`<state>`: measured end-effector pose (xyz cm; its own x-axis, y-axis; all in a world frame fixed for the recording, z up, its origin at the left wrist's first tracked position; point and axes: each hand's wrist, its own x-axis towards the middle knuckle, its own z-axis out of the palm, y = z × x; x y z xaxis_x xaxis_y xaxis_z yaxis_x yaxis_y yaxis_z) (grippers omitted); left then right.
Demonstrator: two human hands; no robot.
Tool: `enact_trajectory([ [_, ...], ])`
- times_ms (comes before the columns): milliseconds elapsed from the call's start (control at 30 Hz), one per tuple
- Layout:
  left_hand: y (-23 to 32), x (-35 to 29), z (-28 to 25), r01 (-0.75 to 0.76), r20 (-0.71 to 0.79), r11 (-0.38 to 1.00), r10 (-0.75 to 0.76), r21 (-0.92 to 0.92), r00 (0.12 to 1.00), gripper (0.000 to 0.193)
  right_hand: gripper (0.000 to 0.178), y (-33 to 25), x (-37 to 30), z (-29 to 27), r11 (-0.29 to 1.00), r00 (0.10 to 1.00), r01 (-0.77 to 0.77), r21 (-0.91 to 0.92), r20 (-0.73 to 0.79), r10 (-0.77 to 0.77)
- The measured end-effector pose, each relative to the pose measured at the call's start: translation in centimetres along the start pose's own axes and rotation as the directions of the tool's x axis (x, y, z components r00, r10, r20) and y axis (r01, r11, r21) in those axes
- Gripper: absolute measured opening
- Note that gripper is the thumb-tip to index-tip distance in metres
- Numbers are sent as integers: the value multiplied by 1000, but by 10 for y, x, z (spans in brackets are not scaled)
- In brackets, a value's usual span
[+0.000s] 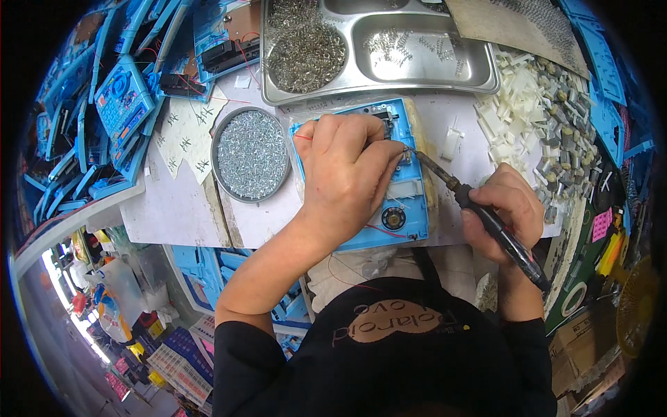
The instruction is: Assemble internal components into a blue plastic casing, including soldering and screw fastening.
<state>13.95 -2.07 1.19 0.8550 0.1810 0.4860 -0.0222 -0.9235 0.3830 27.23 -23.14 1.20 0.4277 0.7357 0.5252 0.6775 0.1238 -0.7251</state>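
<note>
A blue plastic casing (pixel 372 241) lies in front of me, with a small round speaker (pixel 393 218) and a thin red wire at its near end. My left hand (pixel 347 163) rests over it, thumb and fingertips pinched together near its right side. What they pinch is too small to make out. In my right hand (pixel 511 208) is a soldering iron (pixel 497 226) with a black handle, slanting up to the left. Its tip comes down by the left fingertips, at the casing's inner parts. A white plastic piece (pixel 405 189) sits inside the casing.
A round dish of small metal screws (pixel 251 154) stands left of the casing. Behind it, a steel compartment tray (pixel 379 83) holds springs. White plastic pieces and small motors (pixel 528 125) are heaped at right. Many blue casings (pixel 121 104) are stacked at left.
</note>
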Motion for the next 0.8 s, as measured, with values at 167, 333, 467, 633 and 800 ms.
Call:
enact_trajectory([
  [167, 2, 0, 0, 11, 8, 1000, -12, 17, 1000, 22, 32, -1, 1, 1, 1000, 1000, 2, 0, 7, -2],
  [333, 1, -2, 0, 13, -11, 999, -13, 32, 1000, 22, 32, -1, 1, 3, 1000, 1000, 10, 7, -5, -10],
  [467, 1, -2, 1, 18, -7, 999, -18, 33, 1000, 21, 32, -1, 0, 3, 1000, 1000, 12, 10, -10, -12],
  [633, 2, -2, 2, 23, -14, 999, -23, 36, 1000, 21, 32, -2, 2, 4, 1000, 1000, 20, -3, -6, -20],
  [800, 3, -2, 1, 31, -6, 999, -31, 44, 1000, 21, 31, -2, 2, 3, 1000, 1000, 21, -2, -2, -21],
])
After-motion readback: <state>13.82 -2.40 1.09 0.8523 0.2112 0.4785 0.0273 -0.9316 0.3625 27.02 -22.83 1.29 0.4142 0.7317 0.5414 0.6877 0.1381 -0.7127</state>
